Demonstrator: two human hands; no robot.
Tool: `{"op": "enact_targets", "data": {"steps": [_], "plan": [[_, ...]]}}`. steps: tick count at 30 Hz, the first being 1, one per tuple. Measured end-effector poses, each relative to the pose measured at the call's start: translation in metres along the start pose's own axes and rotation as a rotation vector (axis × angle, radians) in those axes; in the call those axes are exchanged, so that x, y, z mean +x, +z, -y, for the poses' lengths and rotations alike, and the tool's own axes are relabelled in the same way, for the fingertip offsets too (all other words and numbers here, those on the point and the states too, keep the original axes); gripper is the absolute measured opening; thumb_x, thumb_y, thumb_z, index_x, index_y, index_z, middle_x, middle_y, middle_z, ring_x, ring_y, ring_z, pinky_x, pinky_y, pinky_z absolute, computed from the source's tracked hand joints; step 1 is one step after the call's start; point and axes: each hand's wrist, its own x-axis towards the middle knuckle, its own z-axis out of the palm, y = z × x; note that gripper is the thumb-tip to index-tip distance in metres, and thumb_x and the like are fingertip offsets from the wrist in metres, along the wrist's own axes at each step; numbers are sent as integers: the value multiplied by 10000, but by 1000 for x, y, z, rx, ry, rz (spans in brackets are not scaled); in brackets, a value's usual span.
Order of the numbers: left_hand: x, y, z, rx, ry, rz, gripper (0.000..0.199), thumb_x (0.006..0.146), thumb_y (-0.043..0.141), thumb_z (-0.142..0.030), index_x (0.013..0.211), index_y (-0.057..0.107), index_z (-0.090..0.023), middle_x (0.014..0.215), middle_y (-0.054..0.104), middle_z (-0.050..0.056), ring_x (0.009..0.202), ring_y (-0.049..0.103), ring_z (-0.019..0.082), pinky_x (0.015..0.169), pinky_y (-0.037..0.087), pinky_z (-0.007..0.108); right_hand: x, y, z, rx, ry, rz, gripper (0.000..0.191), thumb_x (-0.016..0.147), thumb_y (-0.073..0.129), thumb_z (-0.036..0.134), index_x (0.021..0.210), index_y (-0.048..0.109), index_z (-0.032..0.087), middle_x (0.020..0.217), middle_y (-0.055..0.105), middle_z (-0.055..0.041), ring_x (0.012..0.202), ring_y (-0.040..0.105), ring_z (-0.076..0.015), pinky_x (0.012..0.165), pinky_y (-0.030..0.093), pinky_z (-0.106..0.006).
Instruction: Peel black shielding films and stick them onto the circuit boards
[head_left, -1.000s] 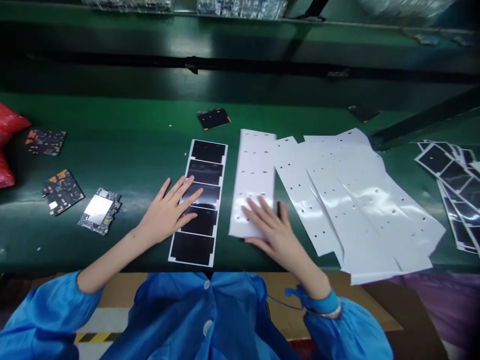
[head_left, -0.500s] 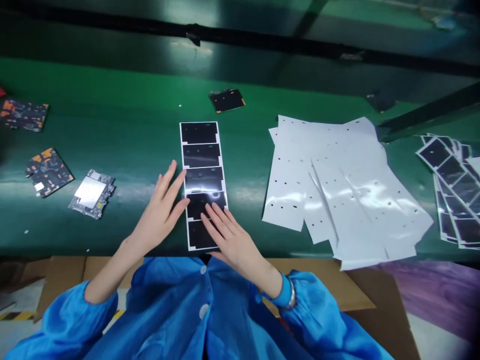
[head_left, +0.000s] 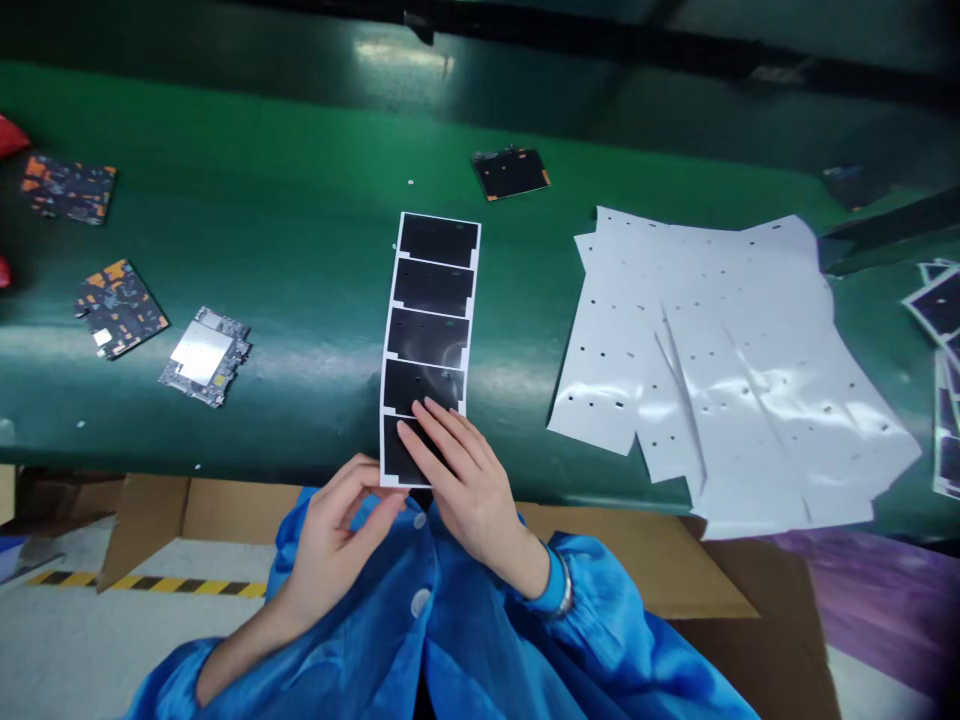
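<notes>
While the right hand (head_left: 476,485) lies flat on the near end of the black-panelled strip (head_left: 427,338), the left hand (head_left: 341,540) curls at its near left corner. The step in hand appears to be getting hold of that edge; the next move probably calls for a sure pinch there. The right fingers are extended, slightly apart, resting on the nearest 2 panels and gripping nothing. Left thumb and forefinger come close together; whether the edge is caught between them, I cannot tell. The strip, 5 panels long, lies on the green bench (head_left: 315,250), left of the white sheets (head_left: 750,350).
</notes>
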Motion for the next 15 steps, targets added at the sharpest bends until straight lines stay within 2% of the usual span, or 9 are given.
{"op": "enact_targets", "data": {"steps": [4,8,11,15], "plan": [[6,3,-3,-53,28,-38,192,1007,600,-295,862,688,-205,820,635,22,680,653,117,624,554,194,4,0,3,8,-2,-9,653,981,387,60,1618,373,208,1533,584,-134,1482,497,-255,1202,475,-466],[12,4,1,-132,26,-72,202,991,634,-323,835,686,-206,764,608,6,637,631,114,609,548,207,7,-3,6,90,-48,-13,563,991,457,67,1546,492,155,1466,640,-167,1436,551,-275,1188,494,-466],[16,7,6,-195,28,-97,229,963,674,-346,783,684,-205,732,585,1,629,609,117,592,528,215,12,-9,9,338,-33,-11,467,995,516,79,1455,586,127,1353,714,-167,1344,636,-238,1136,550,-391],[20,11,8,-162,137,-138,256,935,700,-338,720,670,-202,715,563,7,636,558,124,544,461,219,18,-22,11,690,179,14,335,975,633,170,1301,700,203,1238,782,-92,1160,751,-189,1023,619,-310]]}}
